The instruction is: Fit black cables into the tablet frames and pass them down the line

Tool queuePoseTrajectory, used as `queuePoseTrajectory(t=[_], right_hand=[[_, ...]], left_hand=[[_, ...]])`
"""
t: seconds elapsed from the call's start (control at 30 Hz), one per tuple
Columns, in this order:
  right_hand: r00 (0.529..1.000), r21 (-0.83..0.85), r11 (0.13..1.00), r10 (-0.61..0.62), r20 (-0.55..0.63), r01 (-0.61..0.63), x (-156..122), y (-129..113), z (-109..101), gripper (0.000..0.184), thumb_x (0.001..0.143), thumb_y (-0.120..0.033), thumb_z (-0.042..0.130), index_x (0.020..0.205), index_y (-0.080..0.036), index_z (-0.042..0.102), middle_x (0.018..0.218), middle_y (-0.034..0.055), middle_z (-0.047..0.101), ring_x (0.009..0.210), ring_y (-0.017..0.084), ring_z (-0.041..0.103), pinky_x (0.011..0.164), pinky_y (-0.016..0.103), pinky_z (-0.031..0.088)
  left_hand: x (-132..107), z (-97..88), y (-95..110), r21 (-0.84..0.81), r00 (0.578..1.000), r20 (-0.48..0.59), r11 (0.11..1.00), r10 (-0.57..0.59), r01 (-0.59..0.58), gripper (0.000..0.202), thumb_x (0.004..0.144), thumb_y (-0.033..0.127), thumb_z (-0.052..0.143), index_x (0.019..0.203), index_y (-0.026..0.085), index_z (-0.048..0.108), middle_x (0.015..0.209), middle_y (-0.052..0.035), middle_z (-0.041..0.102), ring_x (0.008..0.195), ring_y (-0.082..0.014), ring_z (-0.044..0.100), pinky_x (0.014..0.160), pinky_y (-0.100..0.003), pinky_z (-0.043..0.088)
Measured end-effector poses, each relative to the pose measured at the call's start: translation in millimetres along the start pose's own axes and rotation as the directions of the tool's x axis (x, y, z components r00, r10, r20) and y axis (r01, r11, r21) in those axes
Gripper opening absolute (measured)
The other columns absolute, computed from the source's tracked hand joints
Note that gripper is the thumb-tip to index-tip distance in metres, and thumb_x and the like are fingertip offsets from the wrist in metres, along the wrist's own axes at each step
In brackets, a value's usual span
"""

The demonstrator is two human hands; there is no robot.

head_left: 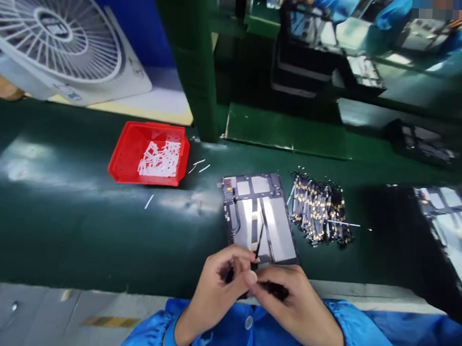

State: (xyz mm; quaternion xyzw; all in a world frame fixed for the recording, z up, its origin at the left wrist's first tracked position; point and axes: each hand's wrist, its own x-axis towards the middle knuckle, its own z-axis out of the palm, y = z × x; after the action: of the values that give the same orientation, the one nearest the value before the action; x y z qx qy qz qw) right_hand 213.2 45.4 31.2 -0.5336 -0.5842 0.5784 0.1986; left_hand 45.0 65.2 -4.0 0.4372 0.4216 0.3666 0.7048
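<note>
My left hand (227, 276) and my right hand (292, 301) meet at the near edge of an opened tablet (243, 206), which lies on the table with its grey batteries and inner parts showing. Closed in a pinch, my left hand grips a thin black flex cable (259, 239) that points up over the tablet. The right hand's thumb and finger press together beside it, and a dark bundle (276, 289) sits in its curled fingers; what the bundle is, I cannot make out. Right of the tablet lies a heap of flex cables (316, 209), black with gold parts.
A red bin (125, 159) holds white strips (161, 159), and several more lie loose near it. Behind stand a fan (57, 30) and a green post (193, 60). More opened tablets (447, 221) are stacked at right. Other people's blue sleeves (337, 6) show across the table.
</note>
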Motion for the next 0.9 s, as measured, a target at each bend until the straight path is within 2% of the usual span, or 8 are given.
queuePoseTrajectory(t=[0.13, 0.2, 0.3, 0.37, 0.43, 0.53, 0.73, 0.9], right_hand=[[0.990, -0.012, 0.999, 0.036, -0.133, -0.038, 5, 13, 15, 0.013, 0.088, -0.033, 0.065, 0.087, -0.022, 0.073, 0.083, 0.0000, 0.073, 0.073, 0.014, 0.068, 0.066, 0.020, 0.048], [0.979, -0.025, 0.999, 0.036, -0.200, -0.042, 7, 19, 23, 0.013, 0.088, -0.034, 0.066, 0.088, -0.023, 0.072, 0.086, 0.0008, 0.073, 0.076, 0.015, 0.068, 0.069, 0.021, 0.050], [0.970, -0.085, 0.996, -0.013, -0.242, -0.008, 10, 22, 31, 0.014, 0.092, -0.032, 0.060, 0.086, -0.021, 0.067, 0.083, 0.0011, 0.069, 0.075, 0.014, 0.065, 0.069, 0.022, 0.049], [0.976, -0.148, 0.989, -0.043, -0.213, 0.011, 12, 21, 33, 0.013, 0.095, -0.028, 0.055, 0.087, -0.021, 0.064, 0.087, 0.0018, 0.066, 0.083, 0.015, 0.064, 0.076, 0.024, 0.048], [0.988, -0.227, 0.974, -0.038, -0.153, 0.003, 14, 19, 34, 0.013, 0.096, -0.022, 0.050, 0.094, -0.022, 0.062, 0.096, 0.0033, 0.064, 0.095, 0.017, 0.061, 0.085, 0.028, 0.047], [0.995, -0.332, 0.942, 0.026, -0.096, -0.056, 18, 16, 35, 0.015, 0.095, -0.017, 0.047, 0.099, -0.022, 0.061, 0.103, 0.0047, 0.061, 0.098, 0.019, 0.059, 0.089, 0.032, 0.046], [0.988, -0.356, 0.926, 0.085, -0.131, -0.127, 23, 11, 36, 0.014, 0.093, -0.015, 0.048, 0.094, -0.021, 0.061, 0.095, 0.0028, 0.060, 0.088, 0.018, 0.058, 0.080, 0.031, 0.046], [0.985, -0.351, 0.928, 0.075, -0.157, -0.127, 24, 9, 35, 0.013, 0.093, -0.017, 0.049, 0.086, -0.021, 0.060, 0.091, 0.0032, 0.060, 0.085, 0.018, 0.059, 0.076, 0.029, 0.045]], left_hand=[[-25, -21.5, -18, 0.158, 0.963, -0.270, 0.986, -0.015, 0.060, 0.022, 0.091, 0.041, 0.059, 0.091, 0.022, 0.069, 0.071, 0.0009, 0.059, 0.064, -0.0099, 0.054, 0.060, -0.019, 0.044], [-44, -29.0, -29, 0.178, 0.937, -0.344, 0.975, -0.068, 0.136, 0.022, 0.093, 0.039, 0.055, 0.090, 0.022, 0.069, 0.087, -0.0019, 0.063, 0.071, -0.0100, 0.058, 0.064, -0.018, 0.047], [-71, -30.5, -41, 0.145, 0.943, -0.274, 0.962, -0.188, 0.233, 0.023, 0.095, 0.038, 0.052, 0.106, 0.026, 0.068, 0.124, -0.0067, 0.056, 0.103, -0.0160, 0.062, 0.083, -0.022, 0.052], [-82, -26.6, -45, 0.159, 0.954, -0.193, 0.952, -0.230, 0.261, 0.030, 0.095, 0.039, 0.051, 0.122, 0.031, 0.063, 0.140, -0.0063, 0.046, 0.127, -0.0207, 0.051, 0.103, -0.028, 0.045], [-88, -21.8, -45, 0.201, 0.963, -0.127, 0.944, -0.239, 0.260, 0.039, 0.095, 0.040, 0.051, 0.133, 0.036, 0.054, 0.147, -0.0046, 0.040, 0.138, -0.0223, 0.040, 0.114, -0.032, 0.034], [-90, -14.9, -41, 0.218, 0.954, -0.125, 0.931, -0.271, 0.293, 0.048, 0.093, 0.044, 0.051, 0.141, 0.039, 0.044, 0.150, -0.0029, 0.035, 0.141, -0.0237, 0.037, 0.115, -0.033, 0.033], [-89, -4.9, -34, 0.119, 0.939, -0.182, 0.941, -0.293, 0.317, 0.057, 0.091, 0.050, 0.052, 0.145, 0.036, 0.040, 0.152, -0.0046, 0.034, 0.143, -0.0257, 0.033, 0.114, -0.037, 0.034], [-84, -18.9, -38, -0.153, 0.906, -0.064, 0.902, -0.418, 0.405, 0.053, 0.088, 0.054, 0.054, 0.138, 0.036, 0.050, 0.155, -0.0006, 0.030, 0.146, -0.0246, 0.026, 0.117, -0.037, 0.028]])
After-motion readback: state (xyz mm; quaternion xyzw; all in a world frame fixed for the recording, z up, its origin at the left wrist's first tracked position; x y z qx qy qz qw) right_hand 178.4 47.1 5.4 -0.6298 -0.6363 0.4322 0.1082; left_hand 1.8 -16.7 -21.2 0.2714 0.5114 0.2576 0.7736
